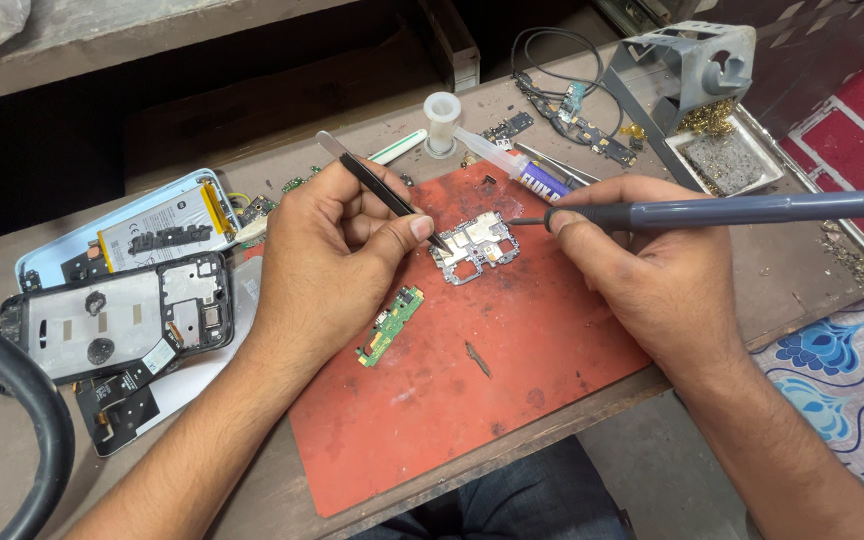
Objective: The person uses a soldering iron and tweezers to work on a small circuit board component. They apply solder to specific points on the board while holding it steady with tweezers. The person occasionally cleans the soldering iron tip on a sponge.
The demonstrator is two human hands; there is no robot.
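Your left hand [322, 265] pinches black tweezers [377, 185], grip closed on their shanks, tips down on the left edge of the board [474, 246] at frame centre. Your right hand [642, 265] is closed round a soldering iron [712, 211], held like a pen, its tip meeting the board's right edge.

The board lies flat on the red mat [512, 380]. It is judged light, stiff and fragile: thin, cut out in places, covered with small metal shields. Hold it by its edges or bare corners, never by the shields; it would slide readily on the mat unless pinned.

Below left of it lies a small green board [390, 325], likewise light and delicate.

Containers: at upper right, a white tray [767, 170] under the grey iron stand [687, 65] holds a greyish pad; brass wool [709, 118] sits beside it. A small white pot [441, 122] stands at upper centre, contents not visible. At left, a pale blue phone shell [72, 240] carries a battery [162, 228]; a black frame [117, 320] lies just below it on the tabletop [812, 280].
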